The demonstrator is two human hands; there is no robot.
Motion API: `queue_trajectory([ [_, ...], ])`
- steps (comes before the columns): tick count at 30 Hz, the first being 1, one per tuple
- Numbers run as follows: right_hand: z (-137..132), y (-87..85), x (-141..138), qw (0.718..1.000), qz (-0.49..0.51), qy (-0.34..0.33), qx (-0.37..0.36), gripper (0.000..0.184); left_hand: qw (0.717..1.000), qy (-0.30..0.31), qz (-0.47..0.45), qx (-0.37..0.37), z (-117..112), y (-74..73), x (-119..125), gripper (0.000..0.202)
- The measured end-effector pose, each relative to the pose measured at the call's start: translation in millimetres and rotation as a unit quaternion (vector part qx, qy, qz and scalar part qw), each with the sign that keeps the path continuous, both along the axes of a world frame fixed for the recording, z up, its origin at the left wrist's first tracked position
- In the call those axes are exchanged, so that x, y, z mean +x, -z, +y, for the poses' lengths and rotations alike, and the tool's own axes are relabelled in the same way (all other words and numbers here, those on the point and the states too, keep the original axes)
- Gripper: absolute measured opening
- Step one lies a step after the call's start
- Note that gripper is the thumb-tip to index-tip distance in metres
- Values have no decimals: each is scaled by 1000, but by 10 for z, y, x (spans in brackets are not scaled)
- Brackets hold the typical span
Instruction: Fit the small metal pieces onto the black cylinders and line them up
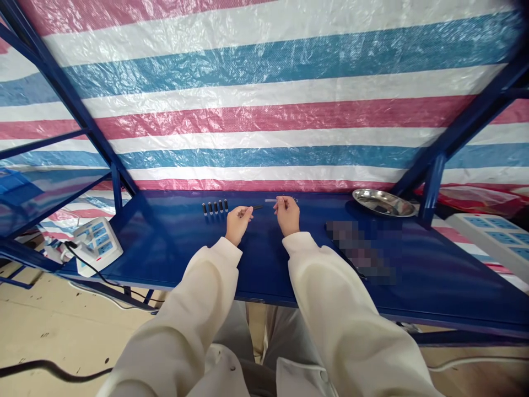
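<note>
My left hand [238,224] is closed, pinching a thin black stick-like piece [258,207] that points to the right. Across from it, my right hand [288,214] pinches a thin, clear, tube-like piece [270,200] pointing left. The two pieces are apart, with a small gap between them above the blue table. To the left of my left hand, several small black cylinders [215,208] with pale lower ends stand in a row. Something small shows behind my right hand, mostly hidden by the fingers.
A shiny metal dish [384,203] sits at the back right of the blue table [173,242]. A blurred-out dark flat object [359,251] lies right of my right arm. Power strips [99,246] are at both sides. Blue frame posts and a striped sheet [264,116] stand behind.
</note>
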State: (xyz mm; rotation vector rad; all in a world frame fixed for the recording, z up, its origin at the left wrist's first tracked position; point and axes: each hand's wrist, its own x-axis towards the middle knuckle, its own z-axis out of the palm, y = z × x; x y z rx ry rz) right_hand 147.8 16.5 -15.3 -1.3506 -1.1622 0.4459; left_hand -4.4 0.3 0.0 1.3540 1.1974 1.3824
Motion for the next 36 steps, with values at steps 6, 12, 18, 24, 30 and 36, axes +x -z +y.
queue_trajectory([
  [6, -39, -14, -58, 991, 101, -88, 21, 39, 1000, -8, -7, 3, 10, -1, -4, 25],
  [12, -33, -10, -56, 985, 132, -107, 35, 38, 1000, -7, -8, 1, 10, 7, -12, 25],
  [18, 1, 22, -51, 975, 169, -141, 8, 41, 999, -8, -25, -21, 17, 16, -24, 28],
  [24, -31, 7, -86, 967, 164, -196, -6, 42, 999, 18, -24, -46, -5, 9, -14, 25],
  [30, -93, -19, -152, 966, 114, -230, -40, 43, 998, 56, -11, -34, -35, 4, 5, 22],
  [36, -95, -17, -153, 966, 102, -234, -49, 39, 999, 44, -11, -19, -12, 19, 5, 23],
])
